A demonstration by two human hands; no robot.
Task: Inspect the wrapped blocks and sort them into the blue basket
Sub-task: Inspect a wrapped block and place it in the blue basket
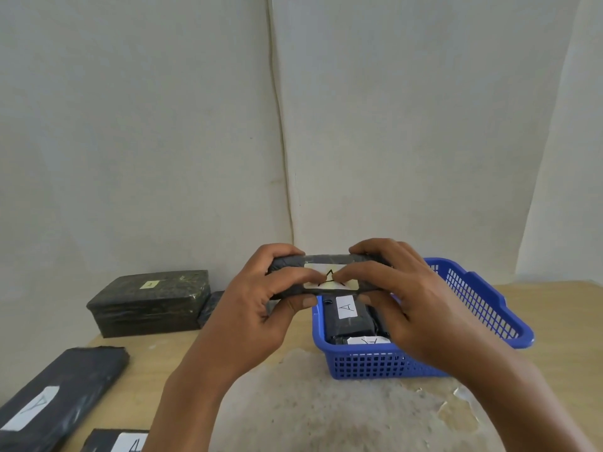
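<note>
While two blocks (350, 316) are lying in the basket (483, 308), both hands' fingers (293, 277) are pinching a third (329, 272), leaving several on the tabletop (554, 305).

Two bare forearms reach in from the lower edge, ending in the left hand (261, 298) and right hand (414, 301). No sleeves, gloves, rings or watch show; the fingernails are short and unpainted.

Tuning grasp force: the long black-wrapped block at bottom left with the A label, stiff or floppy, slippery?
The long wrapped block probably stays stiff: its edges look straight and flat. The glossy black wrap looks loose and creased at the far end, so it may slip or shift under fingers. Flat, so unlikely to roll.
</note>
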